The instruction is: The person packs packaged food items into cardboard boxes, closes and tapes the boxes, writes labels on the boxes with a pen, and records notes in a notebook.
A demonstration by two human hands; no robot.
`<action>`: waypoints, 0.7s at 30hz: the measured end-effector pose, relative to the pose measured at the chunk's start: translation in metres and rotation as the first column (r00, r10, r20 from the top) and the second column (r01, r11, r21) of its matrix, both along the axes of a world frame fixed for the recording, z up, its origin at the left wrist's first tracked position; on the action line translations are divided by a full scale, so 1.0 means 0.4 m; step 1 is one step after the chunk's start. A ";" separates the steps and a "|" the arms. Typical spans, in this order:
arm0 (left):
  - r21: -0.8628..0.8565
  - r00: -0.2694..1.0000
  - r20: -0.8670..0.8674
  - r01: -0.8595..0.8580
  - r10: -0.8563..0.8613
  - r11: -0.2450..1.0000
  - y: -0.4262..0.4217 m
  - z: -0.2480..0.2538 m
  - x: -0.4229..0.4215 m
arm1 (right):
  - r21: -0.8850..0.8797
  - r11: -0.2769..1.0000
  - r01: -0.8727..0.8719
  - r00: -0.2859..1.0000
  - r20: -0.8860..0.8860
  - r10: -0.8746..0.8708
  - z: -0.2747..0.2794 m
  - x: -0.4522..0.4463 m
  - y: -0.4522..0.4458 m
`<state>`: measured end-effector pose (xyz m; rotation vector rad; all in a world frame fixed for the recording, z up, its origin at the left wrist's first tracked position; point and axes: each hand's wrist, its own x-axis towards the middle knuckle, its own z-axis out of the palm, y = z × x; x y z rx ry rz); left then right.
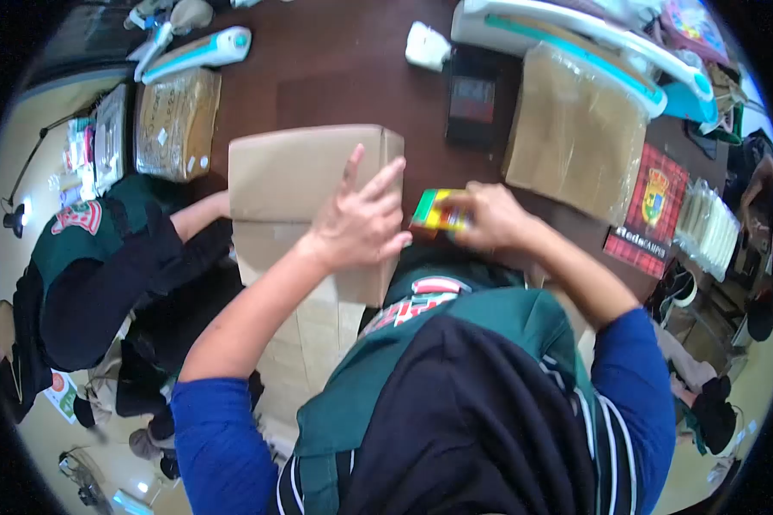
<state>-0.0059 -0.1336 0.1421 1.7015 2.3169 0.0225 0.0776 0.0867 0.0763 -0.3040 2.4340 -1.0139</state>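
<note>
My left hand (361, 210) is over the right side of a brown cardboard box (275, 176), its fingers stretched and spread. Whether it touches the cardboard I cannot tell. The box lies at the table's near edge. To its right, my right hand (494, 216) is closed around a small yellow-and-green pack (439, 210), held close to the table edge. My fingers hide the pack's right end. At the left, a co-worker's hand (210, 210) reaches the side of the same box.
Plastic-wrapped packages (580, 129) lie on the brown table (335, 51). A dark flat box (471, 99), a crumpled white item (428, 46) and a red plaid package (650, 202) are on it too. White-and-teal devices (206, 51) stand behind. A co-worker (103, 257) is close at left.
</note>
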 end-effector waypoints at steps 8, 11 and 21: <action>-0.608 0.970 0.095 0.235 -0.224 0.759 0.125 0.033 -0.011 | 0.184 0.767 0.614 0.745 -0.456 -0.487 0.217 0.049 0.174; -0.616 0.955 0.192 0.296 -0.225 0.730 0.135 0.046 -0.019 | 0.409 0.600 0.688 0.699 -0.598 -0.394 0.110 0.080 0.274; 0.389 0.658 -0.077 -0.672 0.749 0.630 -0.282 0.050 -0.024 | -0.177 0.881 0.439 0.633 -0.635 -0.443 0.191 0.021 -0.231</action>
